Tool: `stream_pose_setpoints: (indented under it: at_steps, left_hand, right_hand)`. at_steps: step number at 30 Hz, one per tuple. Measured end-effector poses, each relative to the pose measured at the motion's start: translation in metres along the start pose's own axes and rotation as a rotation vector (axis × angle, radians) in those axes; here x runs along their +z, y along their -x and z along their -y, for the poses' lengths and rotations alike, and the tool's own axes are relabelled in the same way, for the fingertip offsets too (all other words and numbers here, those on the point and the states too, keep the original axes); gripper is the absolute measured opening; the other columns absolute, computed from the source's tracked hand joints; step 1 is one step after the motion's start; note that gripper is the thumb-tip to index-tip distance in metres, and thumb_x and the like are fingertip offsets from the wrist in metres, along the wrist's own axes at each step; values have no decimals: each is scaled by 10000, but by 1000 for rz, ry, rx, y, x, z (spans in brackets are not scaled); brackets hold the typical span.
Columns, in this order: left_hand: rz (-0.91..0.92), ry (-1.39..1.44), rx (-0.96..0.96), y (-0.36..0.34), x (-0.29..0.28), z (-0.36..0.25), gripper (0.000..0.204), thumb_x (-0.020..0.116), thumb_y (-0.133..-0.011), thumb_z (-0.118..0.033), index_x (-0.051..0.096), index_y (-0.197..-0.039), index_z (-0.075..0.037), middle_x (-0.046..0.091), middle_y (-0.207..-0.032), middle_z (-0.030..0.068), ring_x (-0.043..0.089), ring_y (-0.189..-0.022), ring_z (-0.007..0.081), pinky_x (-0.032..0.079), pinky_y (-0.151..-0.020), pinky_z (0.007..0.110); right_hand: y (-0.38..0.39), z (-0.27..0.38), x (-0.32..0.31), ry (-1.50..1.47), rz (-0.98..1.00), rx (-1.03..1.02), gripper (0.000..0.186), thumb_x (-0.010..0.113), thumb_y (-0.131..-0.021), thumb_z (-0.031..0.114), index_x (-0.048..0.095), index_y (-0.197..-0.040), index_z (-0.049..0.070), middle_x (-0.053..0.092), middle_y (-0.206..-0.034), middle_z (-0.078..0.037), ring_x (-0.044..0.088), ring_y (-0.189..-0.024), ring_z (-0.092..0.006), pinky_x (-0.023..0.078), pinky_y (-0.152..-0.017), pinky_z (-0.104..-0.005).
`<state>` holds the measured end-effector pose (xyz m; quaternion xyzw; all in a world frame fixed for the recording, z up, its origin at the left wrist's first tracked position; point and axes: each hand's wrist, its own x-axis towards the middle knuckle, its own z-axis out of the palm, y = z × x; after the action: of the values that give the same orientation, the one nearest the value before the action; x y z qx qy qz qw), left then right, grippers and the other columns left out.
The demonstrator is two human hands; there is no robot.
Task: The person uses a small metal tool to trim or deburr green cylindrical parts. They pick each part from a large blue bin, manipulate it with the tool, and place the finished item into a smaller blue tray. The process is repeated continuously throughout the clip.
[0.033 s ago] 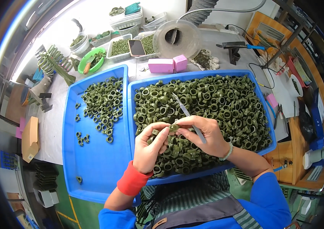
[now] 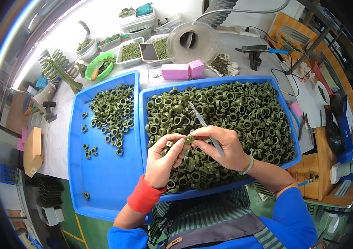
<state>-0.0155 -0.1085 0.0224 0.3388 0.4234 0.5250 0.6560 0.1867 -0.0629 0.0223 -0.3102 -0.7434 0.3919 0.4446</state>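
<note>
My left hand (image 2: 162,159) is closed, its thumb and fingertips pinching a small dark green ring-shaped wax part (image 2: 189,139). From the other side, the thumb and index finger of my right hand (image 2: 226,145) grip the same piece. A slim silver scalpel (image 2: 202,120) lies through my right hand, its blade pointing up and away to the left, its handle end showing below the fingers. Both hands are over the near left part of a large blue tray (image 2: 295,151) heaped with similar green rings (image 2: 243,112). The fingers partly cover the held piece.
A second blue tray (image 2: 97,178) on the left has a smaller cluster of green rings (image 2: 114,112). Behind stand pink blocks (image 2: 175,72), a phone (image 2: 148,52) on plastic tubs, a green bowl (image 2: 87,74) and a clear round funnel-like hood (image 2: 205,47). Pliers (image 2: 303,124) lie at right.
</note>
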Motion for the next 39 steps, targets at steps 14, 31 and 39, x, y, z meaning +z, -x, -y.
stream_pose_setpoints:
  at_steps: [14, 31, 39]
  left_hand:
    - [-85, -600, 444, 4, 6, 7, 155, 731, -911, -15, 696, -1057, 20, 722, -973, 61, 644, -873, 93, 512, -796, 246]
    - [20, -517, 323, 0, -5, -2, 159, 738, -918, -40, 686, -1060, 10, 705, -929, 43, 632, -821, 75, 505, -710, 233]
    - [61, -869, 739, -4, -3, 3, 247, 789, -797, 49, 689, -1016, -10, 710, -954, 131, 690, -852, 274, 551, -761, 340]
  right_hand:
    - [3, -1, 3, -292, 69, 220, 183, 674, -923, 65, 672, -1102, 29, 671, -903, -17, 638, -827, -60, 519, -733, -236]
    - [-2, -8, -13, -696, 228, 405, 189, 579, -993, 27, 627, -1169, -23, 653, -1232, -137, 647, -1081, -159, 532, -950, -311]
    - [-3, -4, -12, -765, 240, 460, 122, 559, -978, -4, 581, -1094, 24, 612, -1300, -159, 576, -1192, -177, 469, -1036, -342]
